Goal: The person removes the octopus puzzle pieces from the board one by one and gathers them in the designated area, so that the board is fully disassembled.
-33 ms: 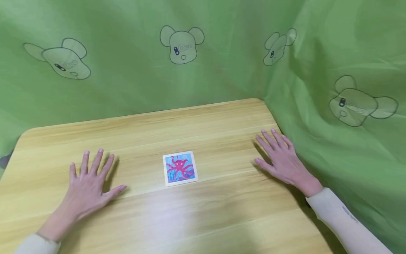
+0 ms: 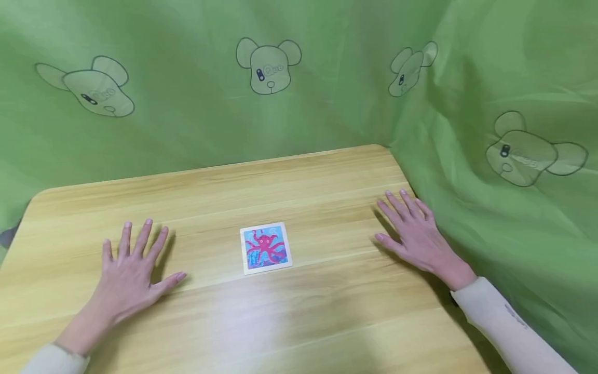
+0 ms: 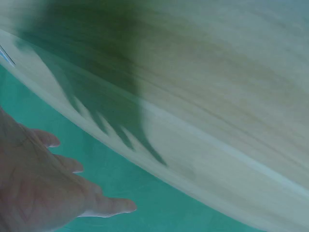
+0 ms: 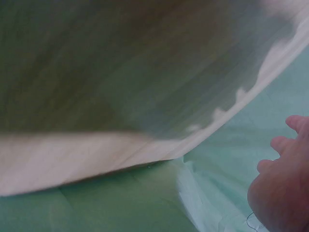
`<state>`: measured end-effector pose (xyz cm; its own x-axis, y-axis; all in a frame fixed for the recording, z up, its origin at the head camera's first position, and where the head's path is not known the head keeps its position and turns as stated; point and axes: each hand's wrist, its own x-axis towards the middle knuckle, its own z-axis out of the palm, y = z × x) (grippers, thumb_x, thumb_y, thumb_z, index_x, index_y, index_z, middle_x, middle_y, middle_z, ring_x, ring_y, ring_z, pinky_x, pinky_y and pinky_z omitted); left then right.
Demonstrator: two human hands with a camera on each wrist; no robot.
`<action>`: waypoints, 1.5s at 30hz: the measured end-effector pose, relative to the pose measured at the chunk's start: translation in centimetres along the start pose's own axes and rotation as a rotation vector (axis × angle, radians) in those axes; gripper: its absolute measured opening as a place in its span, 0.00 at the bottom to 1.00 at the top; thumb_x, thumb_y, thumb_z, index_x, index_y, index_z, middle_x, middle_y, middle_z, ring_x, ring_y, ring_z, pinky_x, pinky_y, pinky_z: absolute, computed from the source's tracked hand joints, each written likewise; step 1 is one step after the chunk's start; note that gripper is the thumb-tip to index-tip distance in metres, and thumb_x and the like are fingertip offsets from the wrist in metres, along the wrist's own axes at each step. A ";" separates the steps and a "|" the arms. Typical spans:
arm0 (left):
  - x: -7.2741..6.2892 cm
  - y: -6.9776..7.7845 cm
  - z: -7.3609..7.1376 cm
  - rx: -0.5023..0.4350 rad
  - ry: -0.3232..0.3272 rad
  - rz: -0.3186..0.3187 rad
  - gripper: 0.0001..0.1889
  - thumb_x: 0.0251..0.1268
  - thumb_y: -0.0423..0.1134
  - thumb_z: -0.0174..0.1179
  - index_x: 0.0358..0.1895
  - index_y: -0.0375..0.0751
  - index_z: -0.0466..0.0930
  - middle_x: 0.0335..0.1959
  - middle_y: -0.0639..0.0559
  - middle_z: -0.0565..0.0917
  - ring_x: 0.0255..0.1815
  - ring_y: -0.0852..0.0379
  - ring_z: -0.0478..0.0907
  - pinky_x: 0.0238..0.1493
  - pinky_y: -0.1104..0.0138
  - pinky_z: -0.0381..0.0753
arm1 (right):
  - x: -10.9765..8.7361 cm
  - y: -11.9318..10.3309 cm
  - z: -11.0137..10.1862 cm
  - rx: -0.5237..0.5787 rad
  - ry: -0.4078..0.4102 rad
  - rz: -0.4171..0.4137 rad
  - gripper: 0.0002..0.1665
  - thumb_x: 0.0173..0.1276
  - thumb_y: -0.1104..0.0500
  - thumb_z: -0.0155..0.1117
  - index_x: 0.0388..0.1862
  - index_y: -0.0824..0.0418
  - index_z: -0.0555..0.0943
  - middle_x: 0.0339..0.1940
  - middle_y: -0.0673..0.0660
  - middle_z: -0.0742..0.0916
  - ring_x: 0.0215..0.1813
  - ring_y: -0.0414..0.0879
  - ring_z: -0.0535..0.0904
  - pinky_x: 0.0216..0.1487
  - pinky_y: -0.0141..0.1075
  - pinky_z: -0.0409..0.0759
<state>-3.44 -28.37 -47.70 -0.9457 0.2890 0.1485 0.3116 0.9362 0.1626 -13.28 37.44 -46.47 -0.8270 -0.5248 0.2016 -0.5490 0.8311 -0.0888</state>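
A square picture board (image 2: pixel 266 248) with a pale wooden border lies flat near the middle of the table in the head view. It shows a pinkish-red octopus on blue. To its left, my left hand (image 2: pixel 128 283) is palm down with spread fingers and holds nothing. My right hand (image 2: pixel 416 236) is over the table's right side, fingers apart, also holding nothing. Both hands are apart from the board. In the left wrist view the left hand (image 3: pixel 43 188) appears raised off the tabletop, casting a finger-shaped shadow. The right wrist view shows part of the right hand (image 4: pixel 285 179) and its shadow.
The light wood-grain table (image 2: pixel 196 202) has rounded far corners. Green cloth (image 2: pixel 187 124) printed with bear-head outlines hangs behind it and along its right edge, close to the right hand. A small dark object (image 2: pixel 7 237) shows beyond the table's left edge.
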 end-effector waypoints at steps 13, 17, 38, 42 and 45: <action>0.7 1.7 1.4 -0.073 0.017 0.019 0.57 0.67 0.74 0.65 0.87 0.39 0.59 0.85 0.30 0.58 0.84 0.20 0.48 0.71 0.20 0.51 | 1.4 -2.5 0.2 0.067 -0.016 -0.006 0.50 0.81 0.35 0.61 0.88 0.63 0.64 0.88 0.67 0.62 0.88 0.66 0.50 0.79 0.67 0.48; 2.0 3.4 1.4 -0.125 -0.024 0.053 0.56 0.67 0.73 0.65 0.86 0.37 0.61 0.85 0.30 0.59 0.84 0.21 0.50 0.72 0.22 0.52 | 2.4 -3.8 0.2 0.159 -0.010 -0.010 0.46 0.82 0.40 0.63 0.87 0.64 0.64 0.87 0.68 0.65 0.86 0.65 0.57 0.78 0.68 0.50; 7.4 8.6 1.4 -0.305 -0.202 0.192 0.59 0.65 0.75 0.65 0.85 0.31 0.61 0.87 0.31 0.57 0.87 0.28 0.50 0.76 0.29 0.55 | 6.8 -11.7 1.0 0.892 -0.161 0.178 0.24 0.80 0.61 0.70 0.70 0.67 0.81 0.54 0.58 0.90 0.52 0.51 0.85 0.58 0.43 0.84; 8.1 8.8 1.6 -0.312 -0.217 0.199 0.61 0.65 0.76 0.64 0.86 0.32 0.59 0.87 0.31 0.56 0.87 0.28 0.48 0.77 0.29 0.53 | 8.0 -13.3 1.3 0.924 -0.277 0.136 0.27 0.81 0.59 0.69 0.74 0.66 0.77 0.49 0.53 0.89 0.50 0.49 0.85 0.53 0.38 0.84; 8.6 9.1 1.6 -0.314 -0.214 0.202 0.61 0.65 0.76 0.64 0.86 0.32 0.58 0.87 0.31 0.55 0.87 0.29 0.47 0.76 0.28 0.53 | 9.1 -14.6 1.5 0.924 -0.331 0.106 0.32 0.81 0.58 0.70 0.77 0.66 0.73 0.49 0.51 0.88 0.49 0.48 0.84 0.52 0.38 0.84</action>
<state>-8.89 -17.08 -46.50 -0.8503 0.5263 0.0078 0.4743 0.7596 0.4449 -12.98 20.29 -44.85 -0.7919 -0.5983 -0.1220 -0.2325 0.4801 -0.8458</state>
